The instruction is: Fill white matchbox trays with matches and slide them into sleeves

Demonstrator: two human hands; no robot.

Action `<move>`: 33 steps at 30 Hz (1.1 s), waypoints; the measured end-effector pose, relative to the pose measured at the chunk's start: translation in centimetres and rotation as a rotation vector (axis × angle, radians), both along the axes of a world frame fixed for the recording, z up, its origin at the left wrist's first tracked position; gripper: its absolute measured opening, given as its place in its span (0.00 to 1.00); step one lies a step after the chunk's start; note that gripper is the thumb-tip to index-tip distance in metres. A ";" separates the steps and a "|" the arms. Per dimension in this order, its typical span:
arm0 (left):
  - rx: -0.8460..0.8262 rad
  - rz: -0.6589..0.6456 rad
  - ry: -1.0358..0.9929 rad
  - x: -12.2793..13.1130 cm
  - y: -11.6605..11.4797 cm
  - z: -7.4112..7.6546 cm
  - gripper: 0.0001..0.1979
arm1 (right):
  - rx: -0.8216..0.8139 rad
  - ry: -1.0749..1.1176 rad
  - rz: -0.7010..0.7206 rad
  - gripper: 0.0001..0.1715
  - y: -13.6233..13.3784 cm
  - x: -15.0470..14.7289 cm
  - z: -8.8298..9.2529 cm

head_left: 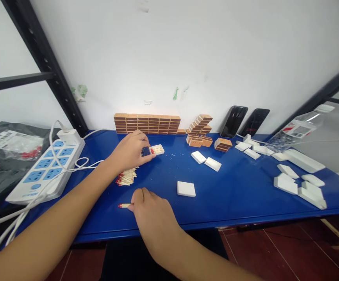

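Observation:
My left hand reaches to the back of the blue tabletop, its thumb and fingers closed on the left end of a small white matchbox tray. Several red-tipped matches lie in that tray. Between my arms is a loose pile of matches, partly covered by my left wrist. Nearer the front edge, my right hand pinches a small bundle of matches, red heads pointing left. A white tray-sized block lies to the right of my right hand, and two similar white pieces lie farther back.
Stacked brown matchboxes line the wall, with smaller stacks beside them. Two phones lean there. On the right are a plastic bottle and white foam-like pieces. A power strip with cables occupies the left.

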State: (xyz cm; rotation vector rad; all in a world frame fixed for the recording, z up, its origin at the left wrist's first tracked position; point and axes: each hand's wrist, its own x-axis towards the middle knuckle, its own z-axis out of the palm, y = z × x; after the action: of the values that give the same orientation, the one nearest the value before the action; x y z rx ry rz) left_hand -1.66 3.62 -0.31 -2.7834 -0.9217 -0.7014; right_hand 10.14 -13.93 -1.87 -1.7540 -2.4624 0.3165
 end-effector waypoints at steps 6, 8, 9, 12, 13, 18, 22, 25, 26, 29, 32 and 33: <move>-0.011 -0.020 -0.019 0.0 0.1 -0.3 0.15 | 0.040 -0.025 0.021 0.03 0.1 0.2 0.0; -0.011 -0.023 -0.023 0.0 0.2 -0.3 0.15 | 0.037 -0.019 0.009 0.03 0.1 0.5 0.2; -0.012 -0.025 -0.022 0.0 0.1 -0.3 0.15 | 0.027 -0.014 0.002 0.04 0.2 0.7 0.4; -0.015 -0.029 -0.011 0.0 0.1 -0.3 0.15 | -0.003 0.011 0.004 0.06 0.6 1.8 1.2; -0.019 -0.027 -0.002 0.0 0.0 -0.2 0.15 | -0.007 0.015 0.000 0.07 0.9 2.4 1.6; -0.047 -0.008 0.042 0.1 -0.1 -0.3 0.15 | 0.107 -0.093 -0.133 0.13 4.6 7.8 4.3; -0.040 -0.007 0.067 0.2 -0.1 -0.5 0.16 | 0.267 -0.115 -0.167 0.12 8.9 12.1 6.3; -0.037 -0.009 0.075 0.3 -0.2 -0.7 0.16 | 0.305 -0.039 -0.104 0.11 11.4 13.6 6.3; -0.040 -0.007 0.074 0.4 -0.2 -0.7 0.16 | 0.311 -0.006 -0.083 0.11 12.0 13.9 5.8; -0.069 -0.001 0.069 0.5 -0.4 -0.9 0.16 | 0.303 0.055 -0.041 0.10 13.0 14.2 3.9; -0.096 0.000 0.069 0.5 -0.4 -1.0 0.15 | 0.284 0.062 0.008 0.08 13.3 14.5 2.1; -0.093 -0.001 0.069 0.5 -0.4 -1.0 0.15 | 0.285 0.070 0.020 0.07 13.4 14.6 1.8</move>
State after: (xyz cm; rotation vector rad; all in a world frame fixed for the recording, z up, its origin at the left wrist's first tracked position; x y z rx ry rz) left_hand -1.13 3.21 -1.34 -2.8691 -0.9636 -0.5721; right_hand 24.77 -0.57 -0.07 -1.5755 -2.3407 0.0248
